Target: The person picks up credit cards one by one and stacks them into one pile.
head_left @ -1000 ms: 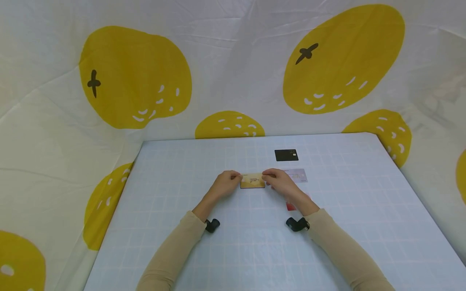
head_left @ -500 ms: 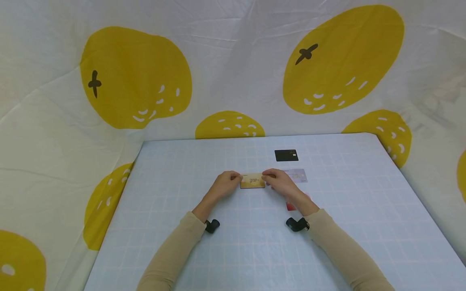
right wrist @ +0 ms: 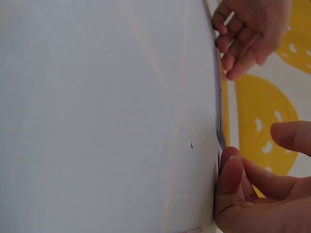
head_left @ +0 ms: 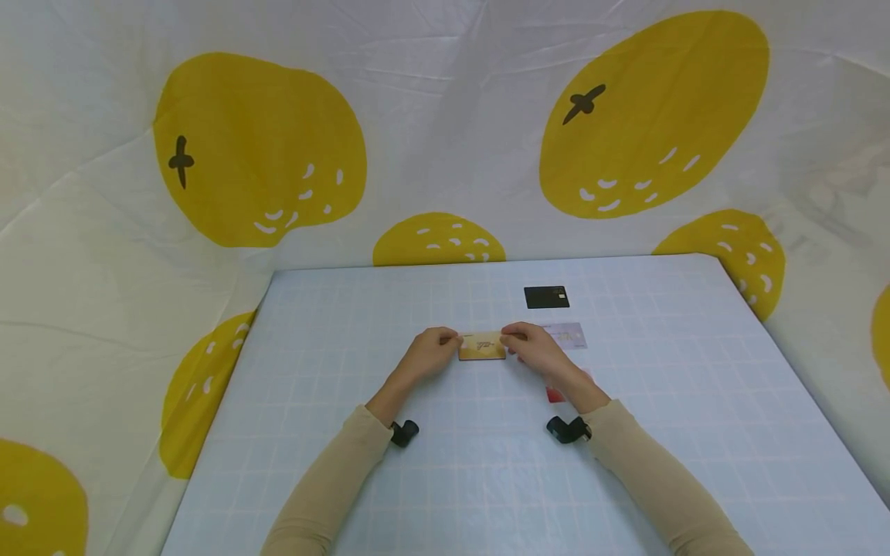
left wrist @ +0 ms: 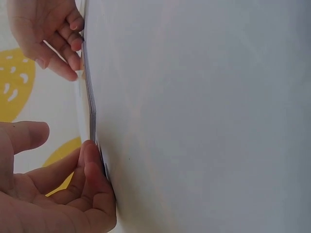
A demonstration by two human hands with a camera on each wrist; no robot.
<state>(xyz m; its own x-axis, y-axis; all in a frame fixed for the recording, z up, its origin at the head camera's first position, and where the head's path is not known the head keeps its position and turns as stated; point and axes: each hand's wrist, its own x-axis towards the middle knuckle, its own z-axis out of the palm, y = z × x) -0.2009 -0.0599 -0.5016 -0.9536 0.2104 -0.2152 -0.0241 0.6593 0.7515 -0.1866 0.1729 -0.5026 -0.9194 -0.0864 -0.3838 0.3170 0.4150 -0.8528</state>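
Observation:
A small stack of cards, topped by a gold card [head_left: 482,347], lies between my two hands on the table. Several thin layers show along the edge of the stack [right wrist: 218,97] in the right wrist view. My left hand [head_left: 430,352] holds its left end with curled fingers. At the right end, my right hand [head_left: 537,347] holds it the same way. Fingertips of both hands sit right at the short ends of the stack in the wrist views. Just past the right hand lies a lilac card [head_left: 568,335], its left part hidden by that hand.
Farther back on the table lies a black card [head_left: 546,297]. A red card [head_left: 554,394] is mostly covered by the right wrist. The table [head_left: 480,479] has a pale blue grid cover, and a white cloth [head_left: 445,139] with yellow fruit prints hangs behind it.

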